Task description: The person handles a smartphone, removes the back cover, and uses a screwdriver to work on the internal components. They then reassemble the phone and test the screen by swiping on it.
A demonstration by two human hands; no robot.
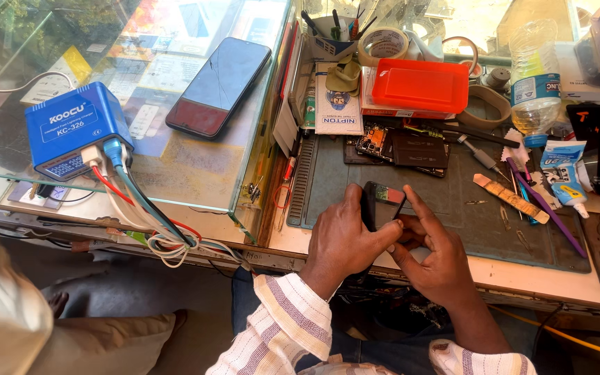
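Observation:
My left hand (345, 243) and my right hand (433, 253) together hold a small black phone (382, 203) upright over the near edge of a grey work mat (453, 208). The left hand wraps its left side, thumb on the lower front. The right hand's forefinger rests along the phone's right edge and its thumb presses near the bottom. An opened phone with exposed board and battery (404, 147) lies on the mat behind.
On the glass counter at left sit a blue charger box (71, 128) with several cables and a cracked black phone (218, 85). A red plastic tray (419, 85), tape roll (383, 43), water bottle (535, 76), glue tube (565, 173) and screwdriver (480, 156) crowd the back and right. Another person's clothing (8, 319) is at lower left.

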